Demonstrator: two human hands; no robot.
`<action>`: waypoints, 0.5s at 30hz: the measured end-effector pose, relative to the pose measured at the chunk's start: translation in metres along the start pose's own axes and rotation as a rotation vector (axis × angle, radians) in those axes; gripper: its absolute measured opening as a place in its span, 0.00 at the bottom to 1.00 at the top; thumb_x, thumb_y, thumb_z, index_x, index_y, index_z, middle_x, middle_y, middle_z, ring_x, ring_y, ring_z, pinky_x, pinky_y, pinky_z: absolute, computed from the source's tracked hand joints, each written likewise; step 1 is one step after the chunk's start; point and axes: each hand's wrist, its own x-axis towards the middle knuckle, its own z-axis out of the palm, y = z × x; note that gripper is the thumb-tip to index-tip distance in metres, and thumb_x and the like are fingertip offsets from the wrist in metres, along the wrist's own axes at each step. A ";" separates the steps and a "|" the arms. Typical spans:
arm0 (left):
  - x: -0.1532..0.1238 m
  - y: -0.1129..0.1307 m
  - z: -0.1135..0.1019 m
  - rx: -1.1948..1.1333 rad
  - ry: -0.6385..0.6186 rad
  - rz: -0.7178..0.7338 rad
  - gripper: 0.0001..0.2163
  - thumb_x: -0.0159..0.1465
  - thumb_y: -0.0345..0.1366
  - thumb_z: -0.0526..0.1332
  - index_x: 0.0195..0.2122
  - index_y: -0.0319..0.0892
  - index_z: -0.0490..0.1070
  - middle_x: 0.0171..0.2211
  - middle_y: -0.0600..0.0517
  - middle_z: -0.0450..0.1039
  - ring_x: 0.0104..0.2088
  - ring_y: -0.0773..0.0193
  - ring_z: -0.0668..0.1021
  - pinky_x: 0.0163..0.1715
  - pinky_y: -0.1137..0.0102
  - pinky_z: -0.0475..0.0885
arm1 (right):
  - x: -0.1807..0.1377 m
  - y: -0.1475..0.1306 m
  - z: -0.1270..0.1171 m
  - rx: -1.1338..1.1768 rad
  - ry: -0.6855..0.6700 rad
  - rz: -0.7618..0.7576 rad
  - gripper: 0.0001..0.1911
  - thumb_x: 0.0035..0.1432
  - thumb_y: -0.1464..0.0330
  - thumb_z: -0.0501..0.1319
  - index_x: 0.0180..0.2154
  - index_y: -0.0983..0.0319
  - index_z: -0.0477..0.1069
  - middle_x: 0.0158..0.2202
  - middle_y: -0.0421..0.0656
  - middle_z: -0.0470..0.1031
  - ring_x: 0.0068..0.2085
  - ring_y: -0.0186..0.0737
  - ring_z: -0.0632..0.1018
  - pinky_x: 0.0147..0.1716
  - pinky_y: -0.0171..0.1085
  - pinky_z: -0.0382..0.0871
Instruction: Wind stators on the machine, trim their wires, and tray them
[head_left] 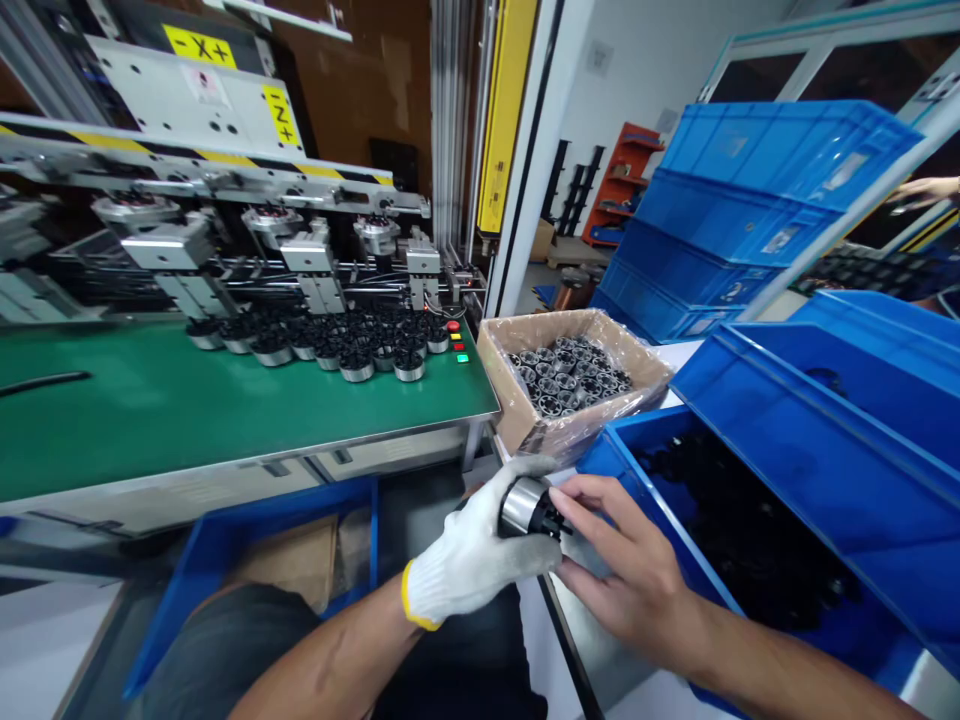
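My left hand (472,555), in a white knit glove with a yellow cuff, is closed around a shiny metal ring (523,503). My bare right hand (626,570) pinches a black part (553,522) set against the ring's open end. Both hands meet low in the middle, just left of a blue bin (622,465) holding dark black parts (742,545). A cardboard box (517,400) lined with plastic and full of metal rings (566,375) stands just beyond the hands.
A green bench (187,410) at left carries several assembled ring parts (330,345) under a machine with gripper heads (315,260). Stacked blue crates (750,200) rise at right. A blue bin (225,560) with cardboard sits low left. Another person's hand (926,190) shows far right.
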 end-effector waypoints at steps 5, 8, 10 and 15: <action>-0.001 -0.005 0.000 -0.063 -0.025 0.055 0.34 0.53 0.33 0.69 0.63 0.45 0.66 0.48 0.52 0.78 0.44 0.59 0.77 0.46 0.67 0.74 | -0.001 0.000 0.001 -0.001 0.008 -0.014 0.26 0.63 0.79 0.60 0.62 0.64 0.67 0.50 0.54 0.74 0.50 0.47 0.79 0.45 0.43 0.82; -0.001 -0.013 0.002 -0.036 0.012 0.026 0.36 0.52 0.33 0.70 0.64 0.47 0.66 0.49 0.51 0.78 0.46 0.56 0.78 0.49 0.64 0.74 | -0.003 0.002 0.003 -0.079 0.006 -0.074 0.24 0.63 0.80 0.59 0.60 0.68 0.69 0.50 0.56 0.74 0.53 0.50 0.78 0.47 0.45 0.81; 0.001 -0.019 0.005 -0.056 0.041 0.037 0.36 0.52 0.34 0.70 0.64 0.46 0.66 0.49 0.50 0.78 0.48 0.54 0.78 0.53 0.62 0.74 | -0.004 0.005 0.006 -0.115 -0.004 -0.117 0.21 0.63 0.79 0.59 0.57 0.70 0.71 0.49 0.57 0.75 0.54 0.52 0.78 0.49 0.47 0.81; 0.007 -0.037 0.010 -0.195 0.063 0.164 0.32 0.56 0.39 0.68 0.63 0.42 0.68 0.52 0.47 0.77 0.55 0.49 0.76 0.60 0.57 0.70 | 0.003 0.010 0.006 -0.070 -0.008 -0.138 0.23 0.64 0.72 0.65 0.59 0.69 0.69 0.48 0.57 0.76 0.52 0.52 0.79 0.49 0.49 0.81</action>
